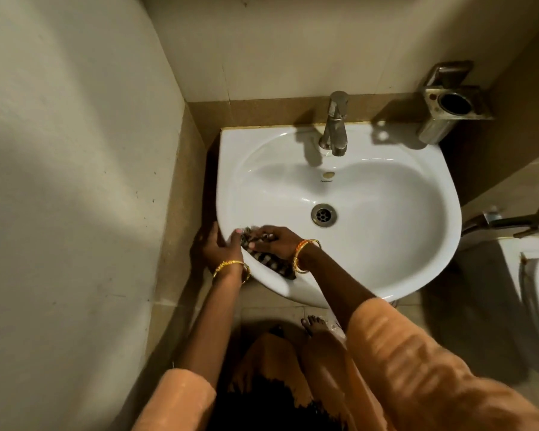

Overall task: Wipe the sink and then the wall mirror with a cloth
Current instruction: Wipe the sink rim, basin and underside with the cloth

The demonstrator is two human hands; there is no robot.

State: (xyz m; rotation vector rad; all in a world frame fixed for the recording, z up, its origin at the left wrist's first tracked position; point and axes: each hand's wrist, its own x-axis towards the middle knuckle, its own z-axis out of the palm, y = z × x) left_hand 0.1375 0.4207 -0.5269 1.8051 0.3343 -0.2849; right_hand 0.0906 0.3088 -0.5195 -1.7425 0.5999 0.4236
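I am pressing the cloth (266,259) on the sink's (386,275) near-left rim, its length running diagonally toward me; right hand (277,241) is clenching it, left hand (213,244) is gripping the rim.

The right hand (276,241) presses a striped cloth (266,261) on the near-left rim of the sink (386,194). The left hand (213,247) grips the rim beside it.

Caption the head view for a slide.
Right hand presses a striped cloth on the white sink's front-left rim while the left hand grips its edge.
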